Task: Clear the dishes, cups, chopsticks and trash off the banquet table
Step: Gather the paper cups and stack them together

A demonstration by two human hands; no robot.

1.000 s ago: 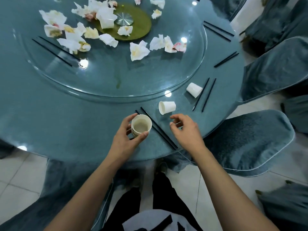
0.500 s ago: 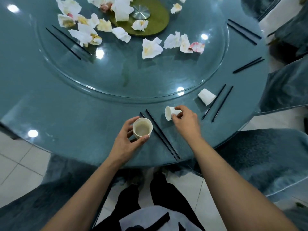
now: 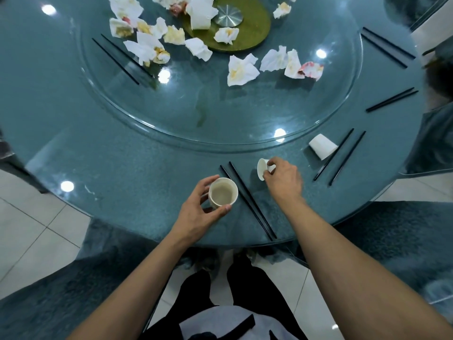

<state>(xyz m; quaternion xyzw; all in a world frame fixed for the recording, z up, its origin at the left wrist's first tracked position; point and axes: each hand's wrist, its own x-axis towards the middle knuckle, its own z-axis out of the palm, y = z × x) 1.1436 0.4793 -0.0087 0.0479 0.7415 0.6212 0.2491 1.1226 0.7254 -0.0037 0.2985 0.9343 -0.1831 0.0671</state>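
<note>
The left hand (image 3: 196,212) had its fingers wrapped round an upright cup (image 3: 222,192) over the counter (image 3: 122,173). Black chopsticks (image 3: 247,200) lay just right of it. Past those, the right hand (image 3: 284,179) pinched a tipped white cup (image 3: 262,169).

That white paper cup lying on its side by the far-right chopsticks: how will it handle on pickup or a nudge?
The paper cup looks thin and empty, so probably very light and easily crushed. Lying on its side on the smooth glass table, it will likely roll in an arc or skid if nudged, possibly against the chopsticks beside it.
</note>
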